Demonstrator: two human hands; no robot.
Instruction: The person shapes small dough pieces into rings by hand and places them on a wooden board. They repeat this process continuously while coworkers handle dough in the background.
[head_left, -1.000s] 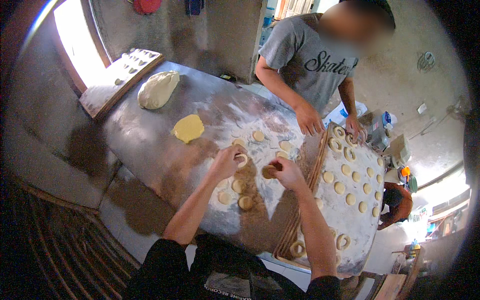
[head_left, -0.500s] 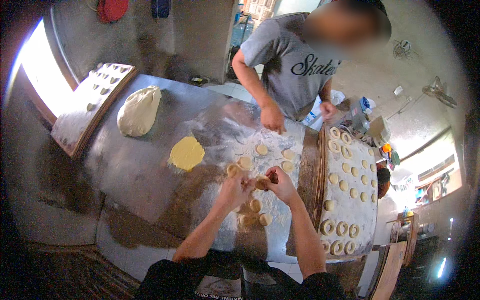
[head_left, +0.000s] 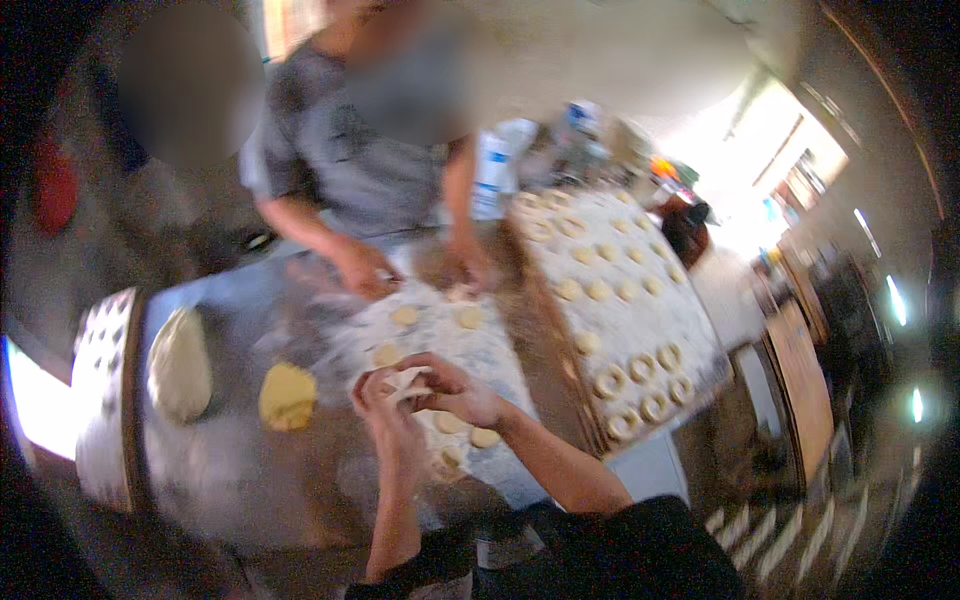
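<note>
My left hand and my right hand meet above the floured part of the metal table. Between their curled fingers is a pale piece of dough, stretched or folded; motion blurs its shape. Both hands grip it. Small dough rounds lie close by: one round just beyond my fingers, another round farther off, and a third round near my right wrist. A few more sit partly under my hands.
Left of my hands are a flat yellow slab and a large dough mass. A tray of dough rings and rounds stands at the right, a tray of pieces at the far left. Across the table a person's hand is close.
My view has swung right. My hands have come together around one dough piece, higher over the table. The other person's hands are now both at the table's far side.
</note>
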